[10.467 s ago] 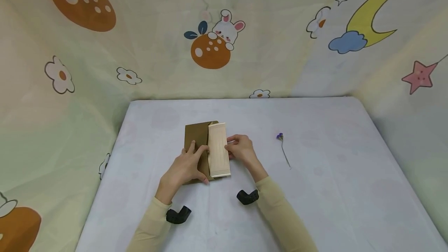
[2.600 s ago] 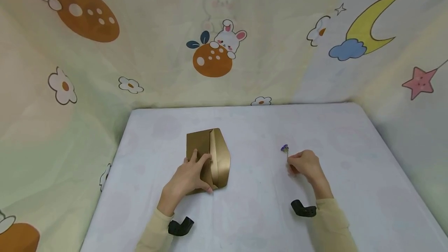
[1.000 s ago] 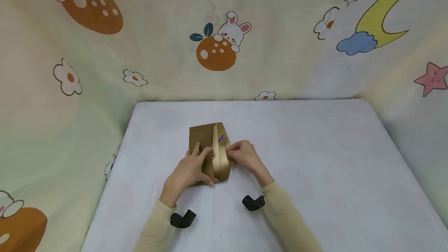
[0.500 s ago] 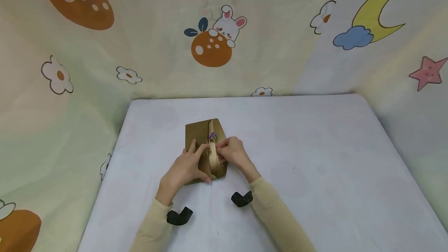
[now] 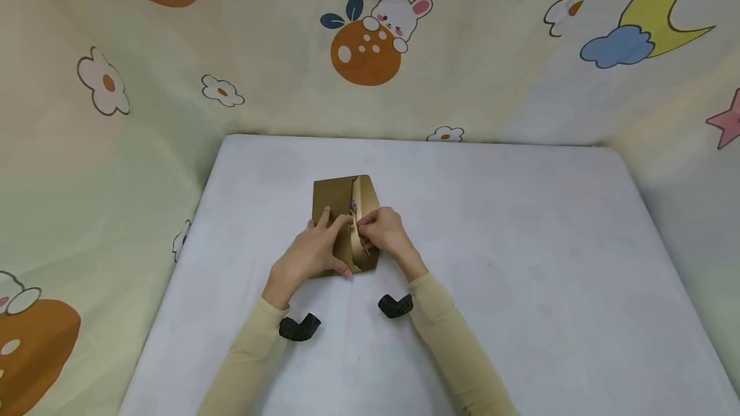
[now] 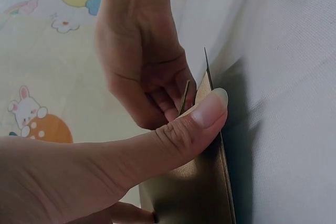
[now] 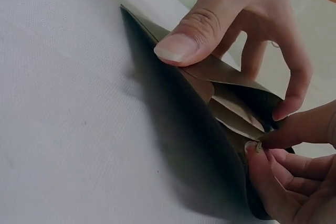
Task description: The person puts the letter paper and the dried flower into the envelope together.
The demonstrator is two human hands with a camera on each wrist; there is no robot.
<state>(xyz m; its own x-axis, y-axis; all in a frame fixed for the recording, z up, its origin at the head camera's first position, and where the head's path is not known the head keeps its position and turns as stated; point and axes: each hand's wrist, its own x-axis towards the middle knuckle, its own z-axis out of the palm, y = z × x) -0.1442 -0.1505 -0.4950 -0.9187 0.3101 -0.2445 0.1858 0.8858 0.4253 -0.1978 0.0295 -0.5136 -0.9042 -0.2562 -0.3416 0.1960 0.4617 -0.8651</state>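
While held open, glossy gold-brown envelope point(image 5: 338, 201), purple flower sprig point(image 5: 353, 205) inside

A gold-brown envelope point(image 5: 335, 201) lies flat on the white table, its flap lifted open. A thin dried flower point(image 5: 353, 205) with purple petals sits at its mouth, stem partly inside.

Staged recording booth, not a lived-in room: a table point(image 5: 520, 262) under a pale cloth, enclosed on three sides by a cartoon-printed curtain point(image 5: 260, 50) of rabbits, moon, stars.
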